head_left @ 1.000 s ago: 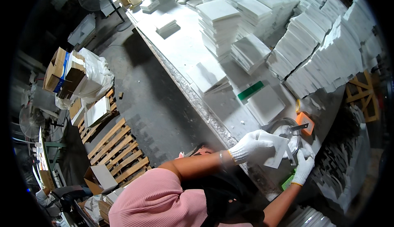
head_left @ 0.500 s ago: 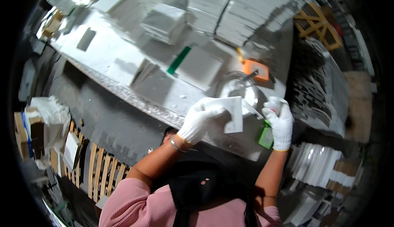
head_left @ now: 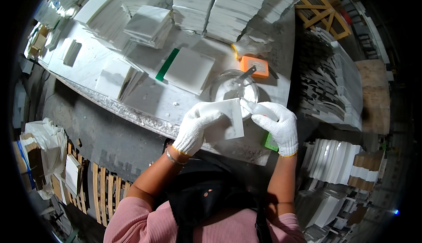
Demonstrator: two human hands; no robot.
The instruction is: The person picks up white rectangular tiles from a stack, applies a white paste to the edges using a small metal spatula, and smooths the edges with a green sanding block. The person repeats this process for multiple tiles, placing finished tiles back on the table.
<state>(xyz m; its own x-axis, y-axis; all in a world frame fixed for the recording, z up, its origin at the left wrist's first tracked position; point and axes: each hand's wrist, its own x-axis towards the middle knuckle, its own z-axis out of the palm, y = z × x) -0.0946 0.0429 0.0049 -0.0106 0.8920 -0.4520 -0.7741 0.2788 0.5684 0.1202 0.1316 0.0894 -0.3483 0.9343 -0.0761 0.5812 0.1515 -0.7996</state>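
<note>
My left hand [head_left: 192, 129], in a white knitted glove, is closed on a flat white marble tile [head_left: 227, 121] with grey veins, thumb across its face. My right hand [head_left: 282, 131], gloved alike, is closed round a small whitish squeeze bottle [head_left: 265, 110]. The bottle lies tilted, its narrow tip pointing left at the tile's right edge; whether it touches cannot be told. Just beyond is a round clear bowl [head_left: 212, 89] holding white powder, with a flat metal blade [head_left: 249, 72] resting on its rim. A bright green block [head_left: 271, 142] sits partly hidden under my right hand.
An orange box [head_left: 255, 67] and a spare white glove [head_left: 251, 47] lie past the bowl. A stack of tiles [head_left: 190, 70] with a green strip [head_left: 167, 64] stands left of it. Taller marble stacks [head_left: 239, 10] fill the table's back. A slatted pallet [head_left: 105, 190] is at lower left.
My right hand has brought the bottle left to the tile's edge and tipped it over from a more upright hold. The tile stays in my left hand. The whole view has shifted.
</note>
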